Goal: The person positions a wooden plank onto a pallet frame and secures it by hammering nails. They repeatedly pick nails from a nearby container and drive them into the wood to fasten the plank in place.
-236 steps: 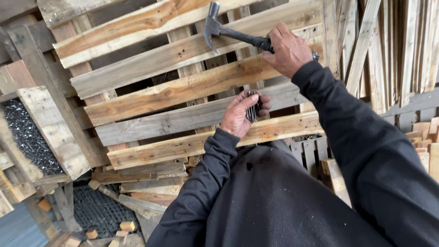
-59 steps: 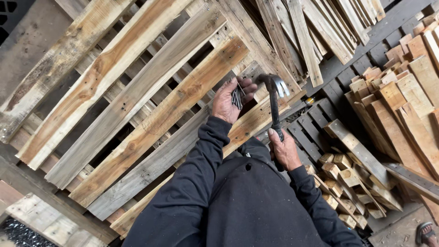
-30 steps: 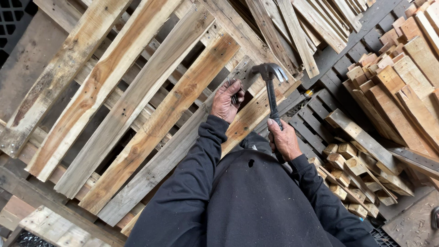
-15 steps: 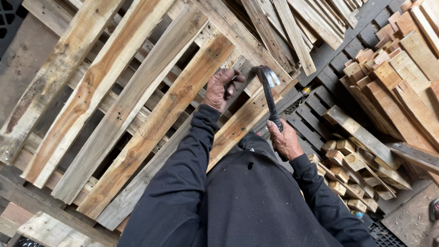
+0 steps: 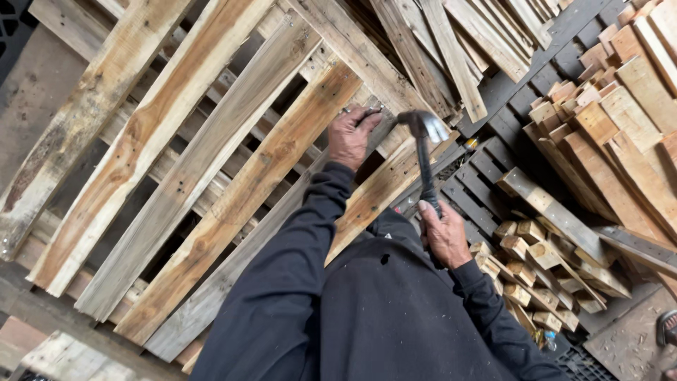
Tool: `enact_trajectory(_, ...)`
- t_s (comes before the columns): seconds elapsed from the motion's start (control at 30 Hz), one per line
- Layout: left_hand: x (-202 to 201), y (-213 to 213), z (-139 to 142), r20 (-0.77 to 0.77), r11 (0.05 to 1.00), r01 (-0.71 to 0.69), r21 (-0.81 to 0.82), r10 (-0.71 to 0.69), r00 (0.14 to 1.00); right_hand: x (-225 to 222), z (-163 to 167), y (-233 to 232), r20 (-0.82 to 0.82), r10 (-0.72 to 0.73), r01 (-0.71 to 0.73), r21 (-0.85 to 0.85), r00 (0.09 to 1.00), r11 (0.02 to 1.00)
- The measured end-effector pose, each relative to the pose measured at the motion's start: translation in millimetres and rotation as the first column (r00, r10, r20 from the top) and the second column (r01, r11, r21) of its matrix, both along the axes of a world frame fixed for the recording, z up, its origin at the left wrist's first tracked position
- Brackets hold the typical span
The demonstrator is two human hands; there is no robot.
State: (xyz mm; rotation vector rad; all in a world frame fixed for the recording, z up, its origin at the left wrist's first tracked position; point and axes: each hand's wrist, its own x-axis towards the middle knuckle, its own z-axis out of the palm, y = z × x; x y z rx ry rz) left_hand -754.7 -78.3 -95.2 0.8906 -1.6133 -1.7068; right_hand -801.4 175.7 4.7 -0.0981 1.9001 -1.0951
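Left arm stretched forward, dark sleeve to the wrist. Left hand [image 5: 351, 136] sits on the pallet [image 5: 211, 176], fingers curled and pinched at the edge of a slat; it seems to grip something small and dark, can't tell what.

Right arm bent at the elbow, forearm pulled in close to the body. Right hand [image 5: 443, 233] clenched around the lower end of the hammer [image 5: 424, 155] handle. Handle points up and away; metal head sits just beside the left hand's fingertips, over the gap between two slats. Can't tell if the head touches wood.

Pallet leans tilted, slats running diagonally across the view. To the right: pile of short wood blocks [image 5: 536, 261] near the right hand, stacked planks [image 5: 620, 127] further out.
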Motion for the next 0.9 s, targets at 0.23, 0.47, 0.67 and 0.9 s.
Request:
enact_trajectory(0.23,3,9,0,0.069,0.935,0.049,-0.352,-0.026,0.997,3,28,9,-0.161,0.024,-0.061,-0.234,0.987,0.970)
enact_trajectory(0.47,3,3,1,0.173,0.928,0.102,-0.357,-0.041,0.984,-3,47,-9,-0.114,0.138,-0.131,0.062,0.984,0.989)
enact_trajectory(0.67,15,2,-2,-0.055,0.912,-0.391,-0.122,0.387,0.920,-44,117,-39,-0.371,0.208,-0.418,-0.866,0.905,0.274)
enact_trajectory(0.9,32,4,0,0.155,0.817,-0.337,-0.468,0.451,0.879,-11,22,-11,-0.040,0.194,-0.184,0.179,0.980,0.967)
